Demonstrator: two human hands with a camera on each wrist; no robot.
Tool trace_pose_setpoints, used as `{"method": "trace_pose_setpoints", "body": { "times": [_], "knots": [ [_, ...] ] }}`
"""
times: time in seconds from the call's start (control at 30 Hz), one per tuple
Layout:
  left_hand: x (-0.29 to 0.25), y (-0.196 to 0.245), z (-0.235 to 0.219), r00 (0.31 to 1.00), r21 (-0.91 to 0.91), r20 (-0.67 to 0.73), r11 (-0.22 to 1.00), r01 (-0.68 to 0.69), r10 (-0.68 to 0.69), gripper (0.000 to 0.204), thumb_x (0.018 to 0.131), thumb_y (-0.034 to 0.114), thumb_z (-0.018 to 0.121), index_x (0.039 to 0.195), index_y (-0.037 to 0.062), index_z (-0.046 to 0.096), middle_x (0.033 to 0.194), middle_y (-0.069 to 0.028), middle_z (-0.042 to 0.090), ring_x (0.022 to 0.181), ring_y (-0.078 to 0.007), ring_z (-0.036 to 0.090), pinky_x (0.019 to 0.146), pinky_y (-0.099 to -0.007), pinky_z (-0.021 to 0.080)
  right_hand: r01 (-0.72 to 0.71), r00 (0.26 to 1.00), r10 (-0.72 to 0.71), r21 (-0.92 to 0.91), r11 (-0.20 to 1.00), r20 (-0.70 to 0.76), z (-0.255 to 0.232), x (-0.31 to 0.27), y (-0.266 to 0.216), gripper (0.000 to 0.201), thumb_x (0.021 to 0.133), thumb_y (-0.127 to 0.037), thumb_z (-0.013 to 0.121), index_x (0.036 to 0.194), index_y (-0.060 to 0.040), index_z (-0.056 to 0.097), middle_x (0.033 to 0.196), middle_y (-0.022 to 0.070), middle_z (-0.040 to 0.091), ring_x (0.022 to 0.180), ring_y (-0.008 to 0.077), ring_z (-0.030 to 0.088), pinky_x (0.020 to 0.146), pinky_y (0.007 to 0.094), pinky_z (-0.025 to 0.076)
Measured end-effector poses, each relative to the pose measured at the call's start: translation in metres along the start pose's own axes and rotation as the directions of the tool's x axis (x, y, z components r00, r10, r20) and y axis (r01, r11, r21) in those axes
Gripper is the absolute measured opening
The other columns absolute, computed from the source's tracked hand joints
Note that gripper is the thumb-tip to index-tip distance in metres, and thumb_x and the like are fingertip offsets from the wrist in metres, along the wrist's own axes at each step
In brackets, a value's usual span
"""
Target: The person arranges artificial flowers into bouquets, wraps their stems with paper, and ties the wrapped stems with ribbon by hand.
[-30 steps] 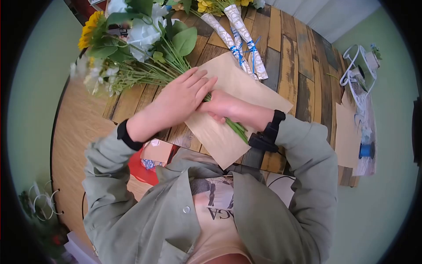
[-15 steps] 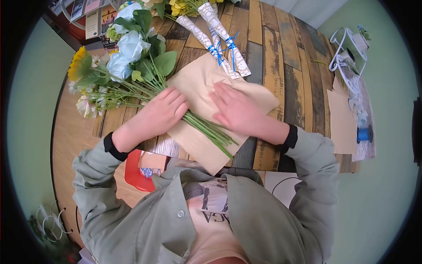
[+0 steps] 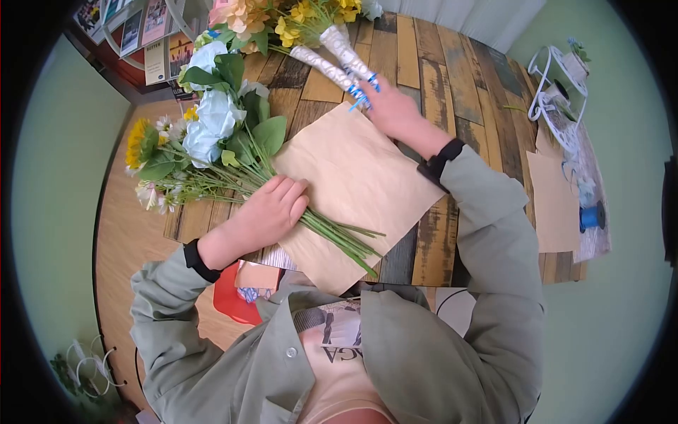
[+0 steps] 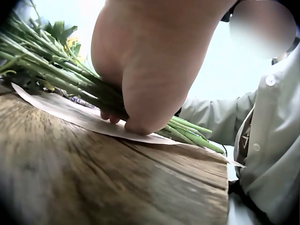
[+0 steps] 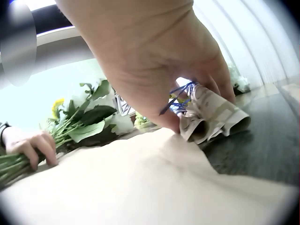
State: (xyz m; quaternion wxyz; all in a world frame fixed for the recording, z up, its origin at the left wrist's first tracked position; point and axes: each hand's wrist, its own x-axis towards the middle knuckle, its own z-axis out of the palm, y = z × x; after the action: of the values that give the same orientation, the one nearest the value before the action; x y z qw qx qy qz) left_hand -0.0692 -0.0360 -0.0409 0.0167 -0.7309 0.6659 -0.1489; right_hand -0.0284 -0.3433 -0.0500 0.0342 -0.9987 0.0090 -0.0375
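My left hand (image 3: pixel 272 212) grips the green stems (image 3: pixel 342 244) of a loose bunch of flowers. Pale blue blooms (image 3: pixel 214 121) and a sunflower (image 3: pixel 143 141) top that bunch, their heads pointing left. Under the stems lies a sheet of brown kraft paper (image 3: pixel 353 180). Beyond its far corner my right hand (image 3: pixel 392 109) grips the lower ends of wrapped bouquets, its fingers and thumb around their patterned paper wraps (image 5: pixel 218 112). Blue ribbon (image 5: pixel 185 91) ties these wraps, and their cut ends face me in the right wrist view.
Yellow flowers (image 3: pixel 304 18) and peach flowers (image 3: pixel 240 18) lie at the back of the plank table (image 3: pixel 438 240). On the right are a white wire stand (image 3: pixel 540 92), more kraft paper (image 3: pixel 551 205) and a blue ribbon spool (image 3: pixel 592 217). A red container (image 3: pixel 233 300) stands below the front edge.
My right hand has left the stems, passed over the kraft paper and reached the wrapped bouquets, which sit slightly farther off. My left hand keeps its hold on the stems. The paper lies flatter.
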Motion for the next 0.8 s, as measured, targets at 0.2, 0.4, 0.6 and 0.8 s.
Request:
{"method": "trace_pose_setpoints", "body": {
  "times": [0.2, 0.4, 0.6, 0.8],
  "knots": [
    [0.004, 0.001, -0.002, 1.000, -0.016, -0.019, 1.000, -0.006, 0.005, 0.021, 0.075, 0.012, 0.050, 0.091, -0.0021, 0.053, 0.108, -0.0154, 0.054, 0.095, -0.0261, 0.054, 0.092, -0.0369, 0.040, -0.008, 0.959, -0.018, -0.093, 0.996, -0.284, 0.015, 0.033, 0.095, 0.052, 0.080, -0.010, 0.055, 0.129, -0.0209, 0.045, 0.117, 0.0149, 0.046, 0.096, 0.0350, 0.057, 0.081, 0.0428, 0.049],
    [0.011, -0.002, 0.000, 1.000, 0.037, 0.026, 0.999, -0.015, 0.014, 0.021, 0.075, 0.014, 0.049, 0.090, -0.0011, 0.053, 0.106, -0.0146, 0.054, 0.094, -0.0244, 0.054, 0.089, -0.0340, 0.040, 0.266, 0.918, -0.197, 0.166, 0.950, -0.345, -0.054, -0.061, 0.005, 0.011, 0.082, -0.017, 0.056, 0.084, -0.0062, 0.058, 0.085, 0.0121, 0.060, 0.082, 0.0302, 0.059, 0.068, 0.0416, 0.048],
    [0.017, -0.006, 0.002, 0.994, -0.004, 0.101, 1.000, -0.030, 0.030, 0.020, 0.074, 0.012, 0.048, 0.089, 0.0002, 0.052, 0.090, -0.0108, 0.051, 0.089, -0.0241, 0.052, 0.086, -0.0329, 0.041, 0.101, 0.995, -0.099, -0.087, 0.991, 0.030, -0.042, -0.141, 0.008, 0.024, 0.081, -0.026, 0.060, 0.088, -0.0045, 0.055, 0.078, 0.0141, 0.058, 0.075, 0.0300, 0.060, 0.062, 0.0405, 0.048],
    [0.018, -0.007, -0.003, 0.995, -0.021, 0.088, 0.999, -0.035, 0.037, 0.020, 0.074, 0.012, 0.049, 0.090, -0.0002, 0.051, 0.089, -0.0109, 0.050, 0.089, -0.0261, 0.051, 0.087, -0.0345, 0.040, 0.159, 0.963, -0.216, 0.306, 0.939, 0.164, -0.033, -0.141, 0.038, 0.021, 0.076, -0.020, 0.062, 0.087, -0.0034, 0.055, 0.072, 0.0140, 0.054, 0.075, 0.0324, 0.057, 0.064, 0.0407, 0.045]
  ]
}}
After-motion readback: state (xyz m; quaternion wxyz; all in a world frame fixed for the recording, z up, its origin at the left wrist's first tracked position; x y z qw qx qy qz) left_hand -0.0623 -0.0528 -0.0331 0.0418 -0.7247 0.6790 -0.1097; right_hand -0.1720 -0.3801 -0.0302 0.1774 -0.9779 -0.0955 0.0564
